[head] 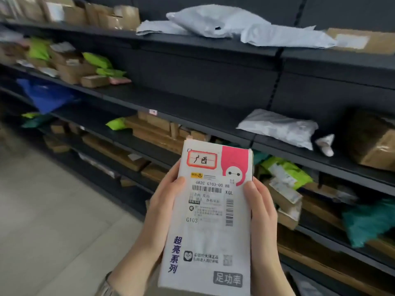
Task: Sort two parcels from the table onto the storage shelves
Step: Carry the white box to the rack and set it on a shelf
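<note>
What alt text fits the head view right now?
Both hands, left hand and right hand, hold a white parcel upright, shipping label facing the camera, before dark storage shelves stacked with cardboard boxes and grey mailer bags.

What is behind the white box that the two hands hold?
Behind the white box, dark shelves carry brown cartons and green bags. The box covers part of that shelf row; what lies there cannot be seen.
</note>
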